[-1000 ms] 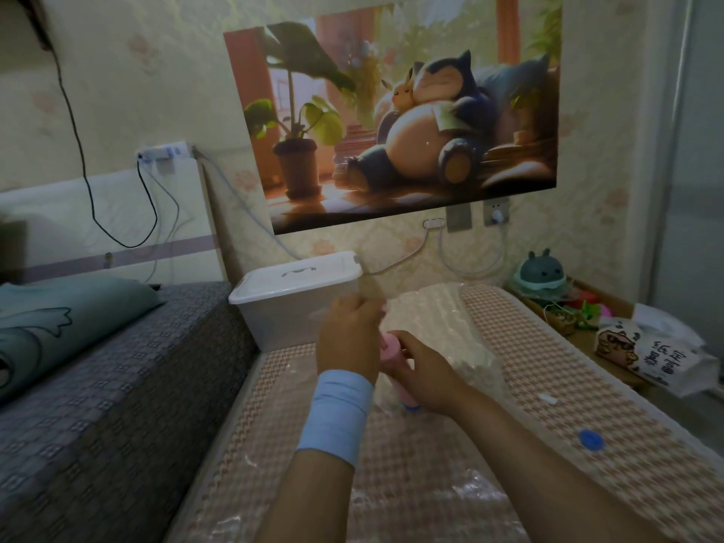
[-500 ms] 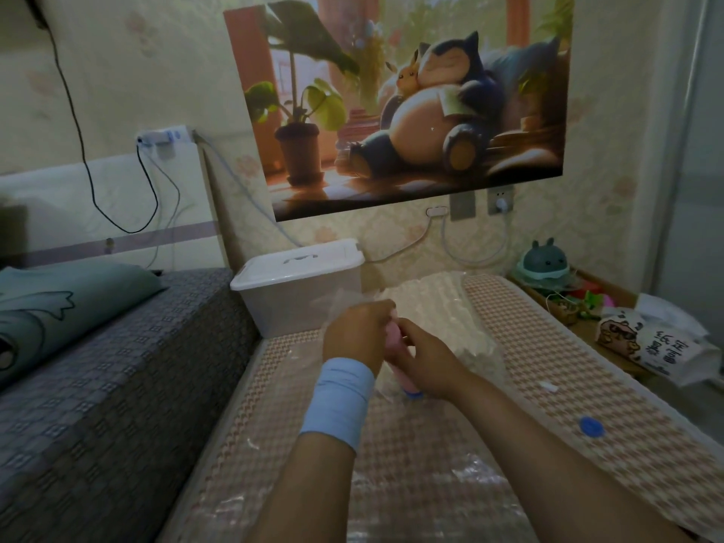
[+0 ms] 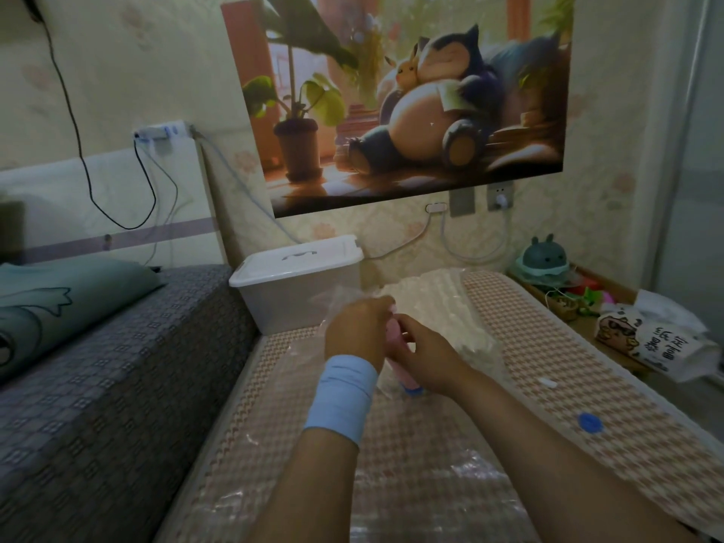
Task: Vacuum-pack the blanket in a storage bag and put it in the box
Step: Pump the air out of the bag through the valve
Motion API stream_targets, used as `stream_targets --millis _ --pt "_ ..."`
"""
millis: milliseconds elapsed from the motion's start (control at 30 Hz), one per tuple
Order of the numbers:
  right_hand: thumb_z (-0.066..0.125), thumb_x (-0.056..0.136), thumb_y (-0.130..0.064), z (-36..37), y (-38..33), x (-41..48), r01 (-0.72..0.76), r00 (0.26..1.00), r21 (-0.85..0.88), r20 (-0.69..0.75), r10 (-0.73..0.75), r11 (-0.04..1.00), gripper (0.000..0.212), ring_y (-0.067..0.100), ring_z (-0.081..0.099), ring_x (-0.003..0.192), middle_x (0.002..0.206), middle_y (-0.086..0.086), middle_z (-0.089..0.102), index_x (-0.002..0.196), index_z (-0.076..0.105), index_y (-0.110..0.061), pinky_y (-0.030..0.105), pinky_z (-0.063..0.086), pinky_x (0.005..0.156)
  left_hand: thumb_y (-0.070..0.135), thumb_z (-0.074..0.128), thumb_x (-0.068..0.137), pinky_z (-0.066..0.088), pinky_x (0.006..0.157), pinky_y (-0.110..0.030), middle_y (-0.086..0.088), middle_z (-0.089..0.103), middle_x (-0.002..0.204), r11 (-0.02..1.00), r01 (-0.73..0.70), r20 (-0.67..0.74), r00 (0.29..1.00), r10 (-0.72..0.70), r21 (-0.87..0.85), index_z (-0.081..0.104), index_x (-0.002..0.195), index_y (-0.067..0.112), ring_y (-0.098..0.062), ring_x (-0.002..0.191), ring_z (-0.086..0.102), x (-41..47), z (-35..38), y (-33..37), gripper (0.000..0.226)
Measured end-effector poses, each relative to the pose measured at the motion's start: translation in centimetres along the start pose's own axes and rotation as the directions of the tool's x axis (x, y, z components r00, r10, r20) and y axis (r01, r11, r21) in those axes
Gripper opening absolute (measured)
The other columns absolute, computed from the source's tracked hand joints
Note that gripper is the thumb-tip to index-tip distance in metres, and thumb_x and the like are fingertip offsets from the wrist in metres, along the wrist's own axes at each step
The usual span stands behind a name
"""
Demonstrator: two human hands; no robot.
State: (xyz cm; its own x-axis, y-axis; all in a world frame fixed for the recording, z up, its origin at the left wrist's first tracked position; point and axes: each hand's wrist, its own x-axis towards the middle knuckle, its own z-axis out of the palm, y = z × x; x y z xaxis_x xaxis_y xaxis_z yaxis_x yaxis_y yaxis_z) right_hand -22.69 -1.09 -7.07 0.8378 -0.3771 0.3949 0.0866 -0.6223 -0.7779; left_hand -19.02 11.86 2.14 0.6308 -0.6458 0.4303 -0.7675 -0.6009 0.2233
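1. Nearest, the clear storage bag (image 3: 450, 491) lies flat and crinkled on the woven mat (image 3: 548, 346). Its glossy film runs under both forearms.
2. A soft blue wristband (image 3: 341, 397) wraps the left wrist.
3. The left hand (image 3: 354, 331) curls over the upper end of the pink pump (image 3: 405, 376), with its fingertips hidden. The right hand (image 3: 427, 358) wraps fingers and thumb round the barrel from the right, and the two hands touch.
4. The pump is a smooth upright cylinder, and its blue foot is set on the bag.
5. To the right of the arms is an open stretch of mat with a round blue cap (image 3: 590, 423) on it. A small white clip (image 3: 547, 382) lies farther along. Past the mat's right border sits a printed tissue pack (image 3: 646, 342).
6. On the left, the mat's edge butts against a taller grey bed (image 3: 98, 366) with a check-textured cover. A teal pillow (image 3: 47, 303) lies on the bed.
7. Just beyond the hands, the blanket (image 3: 431, 303), white and puffy-quilted, sits inside the bag at the mat's far end.
8. The box (image 3: 290, 295) is translucent plastic with its white lid on. It stands just left of the blanket at the far-left corner, near the wall.
9. A cartoon poster (image 3: 411, 103) hangs above.
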Motion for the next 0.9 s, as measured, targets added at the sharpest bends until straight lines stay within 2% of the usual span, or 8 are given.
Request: stream_targets --millis 67,233,333,400,467,600,767,900 --pt "0.066 0.091 -0.04 -0.3 0.1 0.1 -0.005 1.0 0.006 -0.006 0.005 1.0 0.033 0.006 0.061 0.104 0.115 -0.018 0.066 0.119 0.052 -0.047 0.028 0.049 0.088 0.014 0.055 0.092 0.049 0.082 -0.036 -0.008 0.068 0.105 0.995 -0.068 -0.247 0.965 0.083 0.068 0.064 0.116 0.023 -0.028 0.096 0.064 0.2 -1.5 0.1 0.028" --pt "0.069 0.086 -0.042 -0.2 0.5 0.5 -0.01 1.0 0.022 0.014 0.009 1.0 0.034 0.001 0.06 0.102 0.112 -0.02 0.065 0.116 0.054 -0.05 0.03 0.05 0.09 0.01 0.059 0.09 0.047 0.076 -0.027 -0.004 0.071 0.096 0.98 -0.194 -0.794 0.588 0.152 0.044 0.071 0.106 0.014 -0.021 0.089 0.063 1.1 -5.1 -1.2 0.02" --pt "0.07 0.088 -0.038 0.2 0.2 0.4 -0.012 1.0 0.02 0.021 0.012 1.0 0.039 0.007 0.062 0.102 0.115 -0.016 0.065 0.124 0.055 -0.04 0.03 0.049 0.089 0.013 0.052 0.093 0.046 0.087 -0.031 -0.007 0.07 0.104 0.98 -0.176 -0.658 0.75 0.076 -0.088 0.07 0.11 0.014 -0.024 0.098 0.063 0.9 -3.0 -1.6 0.025" --pt "0.068 0.09 -0.038 0.3 0.0 0.3 -0.01 1.0 0.004 0.01 0.01 1.0 0.041 0.01 0.063 0.103 0.118 -0.012 0.066 0.129 0.054 -0.035 0.032 0.049 0.088 0.016 0.052 0.093 0.047 0.09 -0.033 -0.009 0.067 0.11 0.995 -0.049 -0.265 0.964 0.023 -0.092 0.068 0.113 0.02 -0.028 0.103 0.063 0.3 -0.5 -1.0 0.026" --pt "0.062 0.092 -0.046 0.4 -0.1 0.1 -0.001 1.0 -0.001 0.008 0.001 1.0 0.041 0.011 0.063 0.104 0.12 -0.011 0.067 0.131 0.053 -0.037 0.034 0.05 0.089 0.02 0.051 0.093 0.048 0.09 -0.033 -0.008 0.066 0.112 0.999 0.013 0.016 1.0 -0.013 -0.031 0.065 0.115 0.021 -0.029 0.104 0.062 -0.1 0.9 -0.4 0.026" --pt "0.065 0.089 -0.045 -0.1 0.1 0.1 -0.022 1.0 0.02 0.0 0.022 1.0 0.035 0.008 0.062 0.103 0.116 -0.014 0.066 0.122 0.053 -0.045 0.029 0.048 0.084 0.017 0.049 0.094 0.048 0.083 -0.033 -0.006 0.067 0.106 0.995 -0.063 -0.288 0.954 0.084 0.08 0.064 0.117 0.022 -0.027 0.098 0.064 0.3 -1.3 -0.5 0.028" --pt "0.068 0.088 -0.042 -0.2 0.2 0.3 -0.035 0.999 0.024 0.016 0.035 0.999 0.035 0.006 0.061 0.102 0.116 -0.016 0.064 0.119 0.053 -0.046 0.027 0.048 0.084 0.014 0.055 0.092 0.048 0.078 -0.026 -0.004 0.072 0.098 0.977 -0.204 -0.79 0.587 0.177 0.067 0.071 0.106 0.014 -0.02 0.091 0.065 0.8 -5.3 -0.9 0.021" --pt "0.068 0.087 -0.041 0.2 0.0 0.2 -0.037 0.999 0.022 0.014 0.037 0.999 0.04 0.01 0.063 0.102 0.115 -0.015 0.066 0.124 0.054 -0.04 0.033 0.051 0.09 0.018 0.052 0.096 0.042 0.083 -0.026 -0.007 0.069 0.109 0.996 -0.063 -0.391 0.92 0.033 -0.065 0.067 0.115 0.024 -0.026 0.098 0.063 0.2 -1.4 -0.9 0.026"
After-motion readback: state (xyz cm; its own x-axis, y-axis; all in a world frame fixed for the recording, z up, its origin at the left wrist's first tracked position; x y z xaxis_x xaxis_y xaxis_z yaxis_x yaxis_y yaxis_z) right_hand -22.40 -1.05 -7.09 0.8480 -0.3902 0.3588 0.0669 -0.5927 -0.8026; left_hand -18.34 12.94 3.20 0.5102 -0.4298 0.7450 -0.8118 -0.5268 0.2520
